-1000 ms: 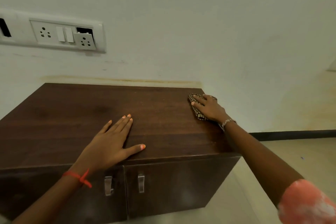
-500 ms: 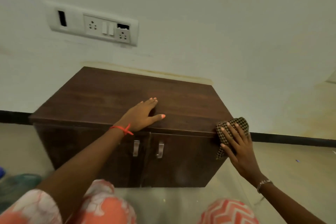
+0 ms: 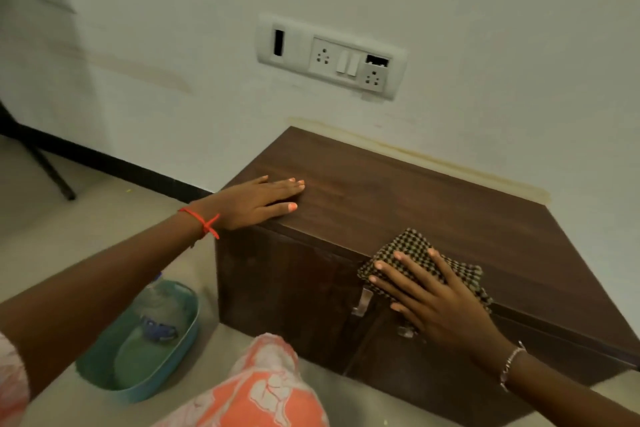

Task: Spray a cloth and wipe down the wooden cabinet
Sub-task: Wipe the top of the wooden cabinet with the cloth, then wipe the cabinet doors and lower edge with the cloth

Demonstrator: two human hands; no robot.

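Observation:
A low dark wooden cabinet [image 3: 433, 204] stands against the white wall, its two doors with metal handles facing me. My left hand [image 3: 256, 201] lies flat and spread on the top's left front corner. My right hand [image 3: 436, 302] presses a checked brown cloth [image 3: 412, 250] against the upper front edge, over the door handles. A clear spray bottle [image 3: 157, 302] lies in a teal basin on the floor to the cabinet's left.
The teal basin [image 3: 187, 333] sits on the floor by my knee in orange patterned fabric [image 3: 263, 388]. A switch and socket panel [image 3: 332, 57] is on the wall above. A dark stand leg [image 3: 52, 170] crosses the floor far left.
My right hand carried the cloth from the top's back right corner, past the right front corner, onto the front by the handles. My view swung left. My left hand slid to the left corner.

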